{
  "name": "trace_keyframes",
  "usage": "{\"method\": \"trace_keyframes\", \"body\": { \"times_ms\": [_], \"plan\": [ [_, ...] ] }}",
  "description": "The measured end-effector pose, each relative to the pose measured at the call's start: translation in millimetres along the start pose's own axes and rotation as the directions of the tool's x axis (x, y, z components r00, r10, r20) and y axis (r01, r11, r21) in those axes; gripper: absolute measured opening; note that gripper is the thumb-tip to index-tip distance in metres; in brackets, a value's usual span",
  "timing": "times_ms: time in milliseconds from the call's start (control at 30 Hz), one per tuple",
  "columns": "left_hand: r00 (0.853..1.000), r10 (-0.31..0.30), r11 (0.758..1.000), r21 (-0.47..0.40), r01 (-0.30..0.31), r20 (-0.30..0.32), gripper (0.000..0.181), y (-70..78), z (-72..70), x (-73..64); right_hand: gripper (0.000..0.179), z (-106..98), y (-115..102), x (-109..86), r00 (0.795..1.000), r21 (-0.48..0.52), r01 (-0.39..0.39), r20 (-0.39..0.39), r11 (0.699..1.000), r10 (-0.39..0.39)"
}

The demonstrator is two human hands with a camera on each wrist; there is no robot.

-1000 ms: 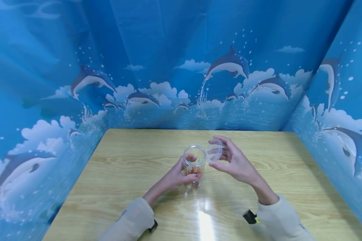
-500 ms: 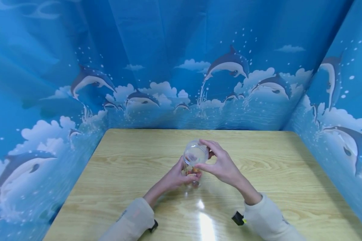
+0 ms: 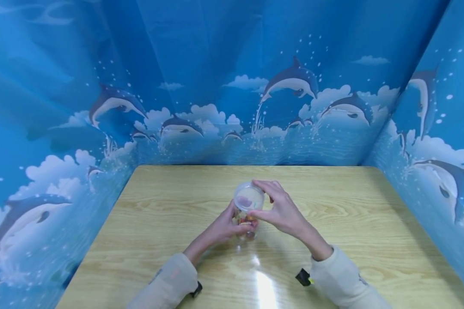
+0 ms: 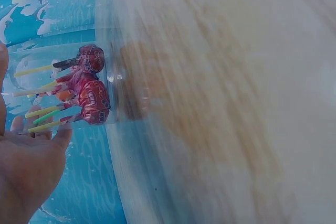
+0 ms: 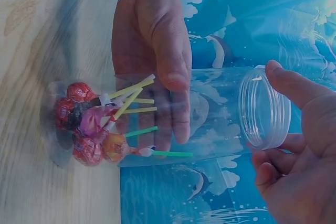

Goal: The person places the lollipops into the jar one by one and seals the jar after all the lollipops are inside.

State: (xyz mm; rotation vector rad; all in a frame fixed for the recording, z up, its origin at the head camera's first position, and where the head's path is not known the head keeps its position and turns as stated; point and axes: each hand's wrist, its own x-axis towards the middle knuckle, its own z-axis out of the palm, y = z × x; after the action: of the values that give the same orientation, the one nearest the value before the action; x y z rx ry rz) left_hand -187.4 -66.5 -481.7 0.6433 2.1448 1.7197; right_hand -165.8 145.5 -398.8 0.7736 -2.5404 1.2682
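Note:
A clear plastic jar stands upright on the table, several wrapped lollipops inside with their sticks pointing up. Around the jar's side curl the fingers of my left hand, thumb across the front. My right hand pinches the rim of a clear screw lid, which sits over the jar's mouth. In the right wrist view the lid looks level with the top of the jar; how tightly it sits I cannot tell. The left wrist view shows the red-wrapped lollipops near the jar's bottom.
The wood-grain table extends on all sides of the jar. Behind it and along the sides hangs a blue curtain printed with dolphins. A glare spot lies on the table in front of the jar.
My right hand has carried the lid leftward from beside the jar onto its mouth, tilting it flat. Over the last half second it has shifted only slightly. My left hand keeps its hold.

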Motion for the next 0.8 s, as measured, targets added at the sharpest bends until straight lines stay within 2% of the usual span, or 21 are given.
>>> {"method": "trace_keyframes", "body": {
  "times_ms": [200, 333, 467, 600, 700, 800],
  "plan": [
    [1.000, 0.017, 1.000, 0.010, -0.017, 0.005, 0.104, -1.8, 0.0, -0.3, 0.077, -3.6, -0.2, 2.0, 0.998, -0.015, 0.026, 0.048, 1.000, -0.025],
    [1.000, 0.017, 1.000, -0.002, -0.017, 0.008, 0.104, -1.1, -0.2, -0.8, 0.077, -1.9, -1.6, 2.3, 0.999, -0.030, 0.008, 0.032, 1.000, -0.007],
    [1.000, 0.001, 1.000, -0.002, -0.001, -0.002, 0.103, 0.6, -0.1, -1.6, 0.078, 5.1, -3.3, -1.5, 0.999, -0.039, -0.027, -0.038, 0.999, 0.026],
    [1.000, 0.003, 1.000, -0.004, -0.003, 0.002, 0.100, 0.5, 0.8, -1.4, 0.077, 13.4, -5.8, -9.9, 0.990, -0.045, -0.025, -0.139, 0.999, 0.018],
    [1.000, 0.003, 1.000, -0.010, -0.003, 0.009, 0.098, 0.3, 1.4, -1.5, 0.072, 18.2, -6.7, -17.5, 0.973, -0.076, 0.004, -0.228, 0.997, -0.022],
    [1.000, 0.000, 1.000, -0.005, 0.001, 0.008, 0.098, 0.4, 1.4, -1.9, 0.059, 20.0, -8.0, -24.9, 0.945, -0.128, 0.059, -0.313, 0.990, -0.097]
  ]
}}
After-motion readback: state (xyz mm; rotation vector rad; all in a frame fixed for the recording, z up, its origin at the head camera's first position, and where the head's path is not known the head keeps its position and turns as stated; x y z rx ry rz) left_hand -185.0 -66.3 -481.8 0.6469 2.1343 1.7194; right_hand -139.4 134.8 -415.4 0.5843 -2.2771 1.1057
